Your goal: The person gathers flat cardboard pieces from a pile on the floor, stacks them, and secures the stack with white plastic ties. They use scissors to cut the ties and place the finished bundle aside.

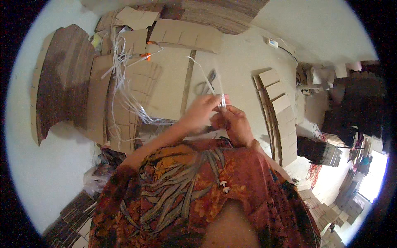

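Observation:
Both my hands are together in front of my body, over the near part of the table. My left hand point(202, 109) is closed on a white plastic string point(207, 78), pinched at the fingertips. My right hand point(236, 122), also closed, grips the same string just beside the left fingers. One loose end of it rises away to the far left; another part is smeared by motion. Behind the hands lies a pair of dark scissors point(202, 87), partly blurred. A tangled bundle of white strings point(120, 72) hangs over cardboard to the left.
Slotted cardboard strips stand stacked at the left point(64, 78) and right point(281, 109). A flat slotted cardboard piece point(186, 35) lies at the back, near a small orange object point(147, 56). A white socket with a cord point(273, 43) sits far right.

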Motion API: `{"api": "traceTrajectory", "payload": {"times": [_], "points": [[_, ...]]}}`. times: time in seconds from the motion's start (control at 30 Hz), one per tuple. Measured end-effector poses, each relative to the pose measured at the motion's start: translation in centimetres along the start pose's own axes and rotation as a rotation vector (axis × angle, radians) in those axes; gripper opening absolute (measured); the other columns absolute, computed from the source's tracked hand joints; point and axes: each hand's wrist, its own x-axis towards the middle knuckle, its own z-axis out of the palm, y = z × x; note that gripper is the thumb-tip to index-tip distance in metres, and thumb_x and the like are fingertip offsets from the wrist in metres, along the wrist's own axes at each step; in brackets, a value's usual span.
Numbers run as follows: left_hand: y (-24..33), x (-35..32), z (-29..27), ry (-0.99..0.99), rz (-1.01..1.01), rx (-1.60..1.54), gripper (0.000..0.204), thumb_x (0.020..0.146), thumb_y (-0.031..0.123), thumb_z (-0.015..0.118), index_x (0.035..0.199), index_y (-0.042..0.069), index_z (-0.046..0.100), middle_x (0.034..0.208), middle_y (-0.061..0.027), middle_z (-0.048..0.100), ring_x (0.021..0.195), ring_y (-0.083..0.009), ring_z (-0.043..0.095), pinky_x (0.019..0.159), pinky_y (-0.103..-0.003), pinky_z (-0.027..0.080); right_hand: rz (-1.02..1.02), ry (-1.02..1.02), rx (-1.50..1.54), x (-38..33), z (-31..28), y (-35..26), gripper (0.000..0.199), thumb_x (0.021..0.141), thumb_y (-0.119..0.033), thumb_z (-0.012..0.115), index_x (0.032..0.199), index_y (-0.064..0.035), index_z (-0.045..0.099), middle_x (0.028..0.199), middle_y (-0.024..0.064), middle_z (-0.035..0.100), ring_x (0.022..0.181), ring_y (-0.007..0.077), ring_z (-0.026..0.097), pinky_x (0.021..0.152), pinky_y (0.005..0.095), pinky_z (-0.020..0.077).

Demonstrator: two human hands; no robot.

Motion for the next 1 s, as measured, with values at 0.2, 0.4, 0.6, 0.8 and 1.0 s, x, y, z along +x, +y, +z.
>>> {"api": "traceTrajectory", "payload": {"times": [0.2,0.4,0.6,0.8,1.0], "points": [[1.2,-0.2,0.6,0.012,-0.028,0.047,0.041,0.089,0.036,0.039,0.104,0.004,0.059,0.101,-0.0082,0.060,0.094,-0.0141,0.056,0.085,-0.028,0.042,-0.240,0.022,0.005,0.1,-1.5,1.1,0.028,0.085,-0.022,0.049,0.102,-0.0022,0.058,0.085,0.0080,0.060,0.072,0.0120,0.054,0.060,0.0237,0.0427],[1.8,-0.1,1.8,-0.083,-0.036,0.190,0.040,0.090,0.033,0.039,0.111,0.003,0.056,0.103,-0.0076,0.060,0.098,-0.0147,0.054,0.087,-0.028,0.040,-0.243,0.131,-0.136,-0.1,-2.6,1.4,0.020,0.083,-0.018,0.050,0.089,-0.0026,0.062,0.071,0.0020,0.055,0.064,0.0101,0.046,0.057,0.0224,0.0383],[0.7,-0.3,2.9,0.040,0.126,0.207,0.036,0.090,0.026,0.043,0.117,0.004,0.051,0.110,-0.0078,0.056,0.104,-0.0154,0.049,0.090,-0.028,0.037,-0.037,0.015,-0.053,-0.9,-0.5,-0.4,0.006,0.080,-0.008,0.050,0.076,-0.0035,0.050,0.059,0.0001,0.041,0.047,0.0089,0.035,0.043,0.0240,0.0275],[-0.7,-1.7,1.6,-0.254,0.050,0.203,0.048,0.083,0.020,0.057,0.126,0.007,0.040,0.086,-0.0025,0.059,0.080,-0.0116,0.056,0.069,-0.027,0.046,-0.199,0.089,0.178,-1.5,0.5,-4.4,0.010,0.086,-0.015,0.049,0.079,-0.0097,0.053,0.060,0.0007,0.050,0.045,0.0056,0.039,0.039,0.0195,0.0282],[-1.6,-5.8,-9.8,0.122,0.111,0.465,0.022,0.079,0.025,0.057,0.087,0.005,0.062,0.067,-0.0014,0.054,0.057,-0.0102,0.048,0.051,-0.029,0.042,-0.419,0.106,0.303,-1.4,-5.4,-9.8,0.008,0.087,-0.016,0.047,0.082,-0.0098,0.048,0.062,-0.0022,0.042,0.046,0.0045,0.033,0.037,0.0170,0.0269]]}}
